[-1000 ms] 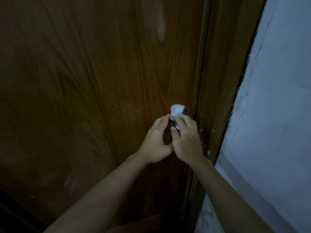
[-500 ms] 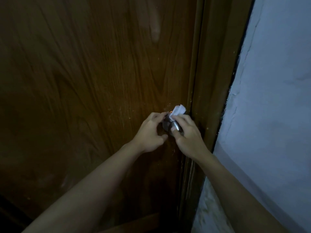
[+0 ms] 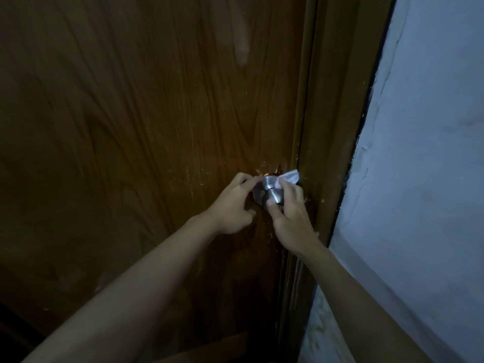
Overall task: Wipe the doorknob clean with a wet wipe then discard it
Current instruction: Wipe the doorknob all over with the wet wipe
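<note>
A round silver doorknob [image 3: 272, 196] sticks out of a dark brown wooden door [image 3: 146, 132] near its right edge. My right hand [image 3: 289, 216] wraps the knob's right side, thumb on its front, and presses a crumpled white wet wipe [image 3: 368, 177] against its upper right. My left hand [image 3: 231, 205] sits on the left of the knob, its fingertips touching the round base plate. The far side of the knob is hidden by my fingers.
A brown door frame [image 3: 330, 127] runs down just right of the knob. Beyond it stands a pale blue wall [image 3: 424, 163] with cracked, peeling paint along the frame. The scene is dim.
The wipe has slid from the top of the knob round to its upper right side. The knob's silver front, hidden by my hands a second ago, now shows. My left fingers have spread apart.
</note>
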